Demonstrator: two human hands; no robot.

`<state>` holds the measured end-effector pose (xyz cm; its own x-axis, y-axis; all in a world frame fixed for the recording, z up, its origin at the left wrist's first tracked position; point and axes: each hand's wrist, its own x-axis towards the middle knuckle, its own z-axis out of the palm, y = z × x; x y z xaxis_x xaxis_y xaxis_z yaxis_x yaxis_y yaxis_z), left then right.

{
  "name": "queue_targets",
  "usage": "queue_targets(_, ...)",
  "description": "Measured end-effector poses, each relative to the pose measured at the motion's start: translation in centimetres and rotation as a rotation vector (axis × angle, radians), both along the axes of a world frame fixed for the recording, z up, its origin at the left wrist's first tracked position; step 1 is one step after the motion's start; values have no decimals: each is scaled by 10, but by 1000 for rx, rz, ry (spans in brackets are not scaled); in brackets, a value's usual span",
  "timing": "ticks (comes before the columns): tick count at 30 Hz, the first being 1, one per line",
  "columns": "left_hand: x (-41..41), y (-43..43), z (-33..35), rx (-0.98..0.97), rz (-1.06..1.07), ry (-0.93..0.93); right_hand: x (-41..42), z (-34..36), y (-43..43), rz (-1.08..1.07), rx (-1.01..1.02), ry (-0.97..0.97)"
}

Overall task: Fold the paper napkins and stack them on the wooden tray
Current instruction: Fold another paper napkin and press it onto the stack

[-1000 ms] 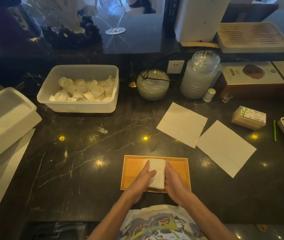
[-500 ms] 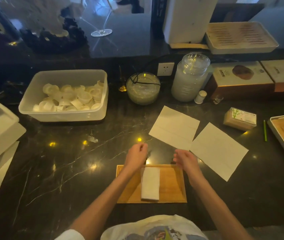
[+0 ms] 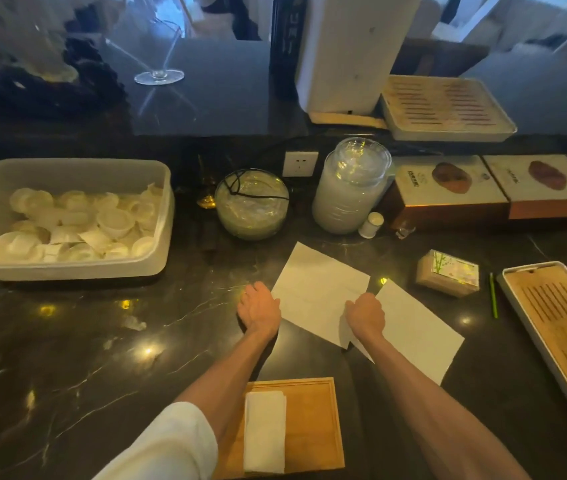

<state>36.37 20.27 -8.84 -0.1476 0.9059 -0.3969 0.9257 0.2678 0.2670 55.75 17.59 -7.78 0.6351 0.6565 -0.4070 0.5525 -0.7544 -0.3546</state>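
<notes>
The left hand lies at the left edge of an unfolded napkin, its back to the camera and its fingers bent down toward the dark marble surface. Whether it pinches the paper cannot be told. The right hand sits on the same sheet's near right corner with its fingers curled under, and its grip is hidden as well. A second unfolded napkin lies flat just to the right, its corner meeting the first under that hand.

Nearer the person, the wooden tray holds one folded napkin, a narrow white strip lying lengthwise in its left half. The left forearm passes over the tray's left corner.

Far left, a white plastic tub is partly filled with small white cups, tumbled loosely. Behind the napkins a round glass bowl holds something clear and crinkled, with a black cord draped over its rim. Beside it a lidded glass jar looks pale and milky; its contents cannot be made out. A small white bottle stands at the jar's foot. To the right lie a wrapped tissue pack, a green pen and a white-framed slatted tray.
</notes>
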Motion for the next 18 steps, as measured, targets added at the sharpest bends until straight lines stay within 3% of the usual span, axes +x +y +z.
queue_targets(6, 1, -5, -1, 11, -27, -68, -2, 0, -1, 41, -24, -45)
queue_targets(9, -9, -5, 18, -26, 68, -268, -3, 13, -7, 34, 164, 91)
queue_targets(10, -15, -6, 29, -33, 147, -445, -5, 20, -12, 13, 248, 155)
queue_targets(12, -29, -10, 55, -87, 419, -1018, -13, 36, -25, -71, 355, 337)
queue_targets(14, -48, -25, 80, -120, 611, -1580, -26, 58, -46, -215, 373, 720)
queue_targets(16, -61, -46, 96, -136, 629, -1826, -44, 75, -72, -290, 359, 1057)
queue_targets(18, -64, -71, 102, -255, 557, -1856, -68, 85, -98, -247, 346, 1035)
